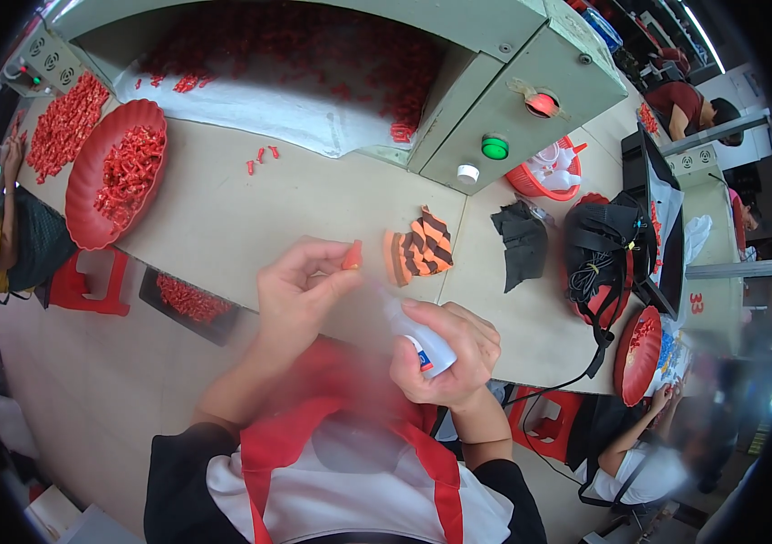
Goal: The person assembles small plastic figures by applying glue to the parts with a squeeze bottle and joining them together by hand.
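Note:
Between the thumb and fingertips of my left hand [294, 288] is a small red plastic piece [352, 256]. My right hand [458, 344] is wrapped round a translucent white squeeze bottle [433, 348] with a blue and red label. The bottle tilts up and leftward, its top pointing toward the red piece; a hazy blur there hides whether they touch. Just beyond my hands, an orange and dark striped cloth [422, 247] lies on the table [332, 204]. A black cloth piece [522, 243] lies farther right.
A grey-green machine [504, 100] with red pieces on its white sheet stands at the back. On the left is a red scalloped bowl [78, 195] of pieces. To the right are a red basket [531, 184] of bottles and a black bag [599, 245]. People work at both sides.

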